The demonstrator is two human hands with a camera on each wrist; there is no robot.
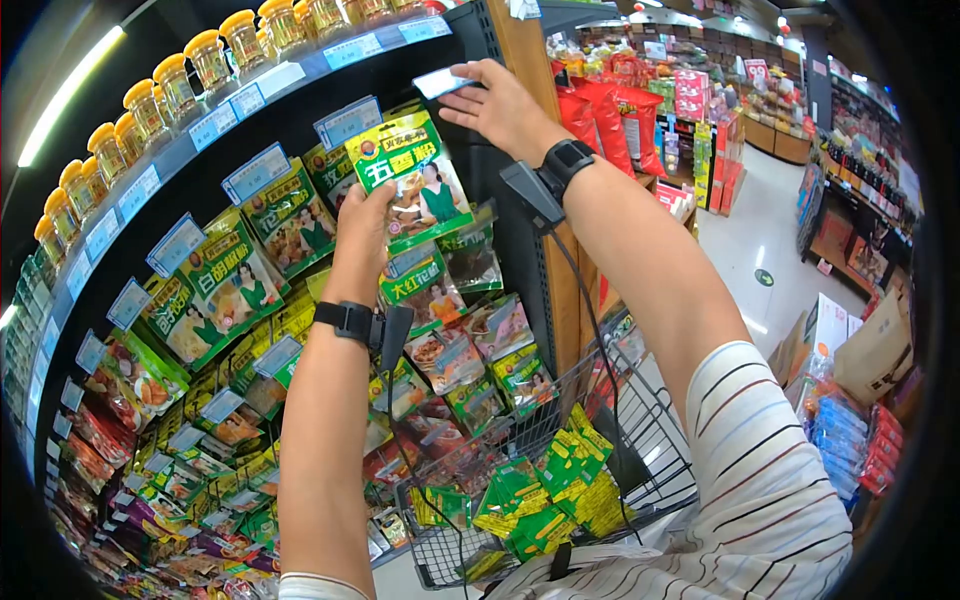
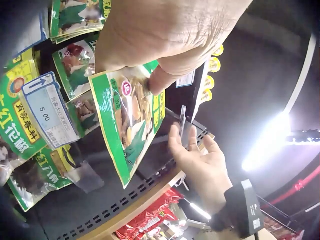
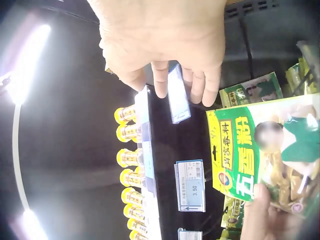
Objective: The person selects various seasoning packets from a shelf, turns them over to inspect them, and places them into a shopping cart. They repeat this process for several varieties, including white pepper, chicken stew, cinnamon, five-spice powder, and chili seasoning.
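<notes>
In the head view, my left hand [image 1: 362, 222] pinches a green and yellow packet of spice powder [image 1: 428, 205] by its left edge, thumb across the front. The packet faces me, upright and slightly tilted, in front of the rack of hanging packets. Up and to the right, my right hand [image 1: 508, 112] is raised with fingers fairly straight, at a white price tag [image 1: 440, 83] on the rack. The right wrist view shows the tag [image 3: 178, 95] tilted up right at the fingertips, and the held packet [image 3: 270, 150] beside that hand.
More spice packets [image 1: 230, 280] hang in rows below, behind price tags. Jars with yellow lids [image 1: 240, 45] line the shelf above. A wooden post [image 1: 530, 60] bounds the rack on the right. A wire shopping cart [image 1: 650, 440] with several packets stands close below; an aisle [image 1: 745, 260] runs behind.
</notes>
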